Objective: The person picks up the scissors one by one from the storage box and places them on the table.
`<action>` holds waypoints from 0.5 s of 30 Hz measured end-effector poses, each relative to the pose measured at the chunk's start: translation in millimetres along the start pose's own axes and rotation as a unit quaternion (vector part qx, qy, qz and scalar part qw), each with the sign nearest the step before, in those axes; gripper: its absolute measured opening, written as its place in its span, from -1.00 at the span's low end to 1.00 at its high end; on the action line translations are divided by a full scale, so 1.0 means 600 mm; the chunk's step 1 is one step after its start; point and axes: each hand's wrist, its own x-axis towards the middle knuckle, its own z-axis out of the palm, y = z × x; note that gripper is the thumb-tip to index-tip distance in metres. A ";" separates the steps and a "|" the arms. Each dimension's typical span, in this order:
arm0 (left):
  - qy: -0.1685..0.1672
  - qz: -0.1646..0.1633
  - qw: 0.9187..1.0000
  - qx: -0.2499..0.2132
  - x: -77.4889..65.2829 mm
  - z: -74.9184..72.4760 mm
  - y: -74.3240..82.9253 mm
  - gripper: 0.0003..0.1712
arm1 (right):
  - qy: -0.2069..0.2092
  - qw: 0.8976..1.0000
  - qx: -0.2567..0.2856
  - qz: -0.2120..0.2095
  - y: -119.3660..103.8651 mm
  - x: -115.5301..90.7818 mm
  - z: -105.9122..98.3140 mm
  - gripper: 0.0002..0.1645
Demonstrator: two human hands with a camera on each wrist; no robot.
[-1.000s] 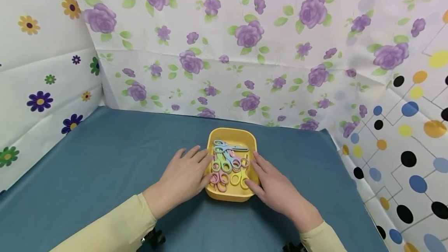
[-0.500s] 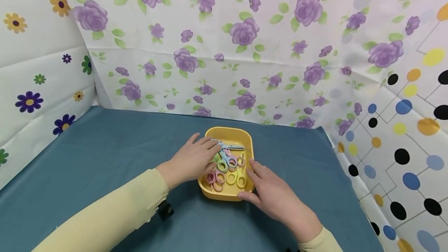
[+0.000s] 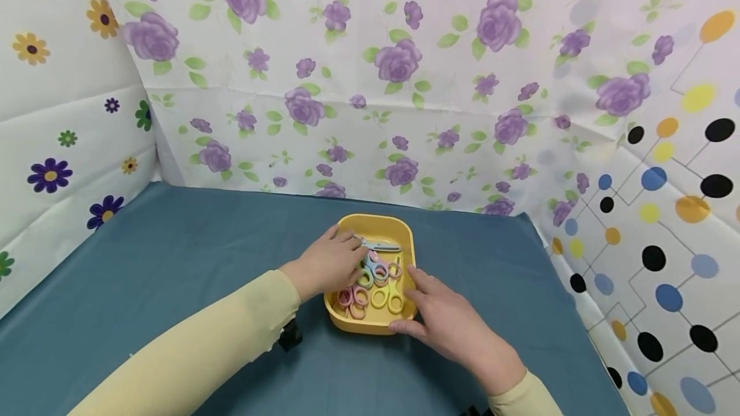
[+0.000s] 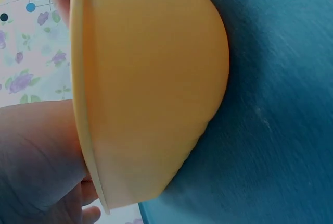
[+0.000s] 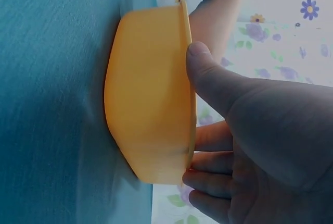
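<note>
Left fingers [image 3: 349,244] moved inward; far blue scissors [image 3: 386,248] lie partly beneath them.

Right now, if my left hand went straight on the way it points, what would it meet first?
Probably the light blue scissors near the far end of the yellow container; they show just beyond your left hand, though depth is unclear.

Two hands: one left hand [image 3: 331,263], one right hand [image 3: 453,320]. One yellow tray [image 3: 363,327]. Scissors [image 3: 383,247]: at least four, overlapping; exact total unclear under left hand. Two sleeves [image 3: 214,332]. One table [image 3: 248,230]. Three patterned backdrops [image 3: 347,121].
</note>
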 end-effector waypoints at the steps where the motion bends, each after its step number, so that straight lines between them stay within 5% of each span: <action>1: 0.000 0.000 1.000 0.001 0.002 0.002 0.002 -0.42 | -0.001 1.000 0.000 0.000 0.001 0.000 0.000 -0.03; 15: -0.003 -0.034 0.999 0.027 0.016 0.008 0.007 -0.48 | 0.002 1.000 0.004 -0.008 0.008 0.008 0.004 -0.10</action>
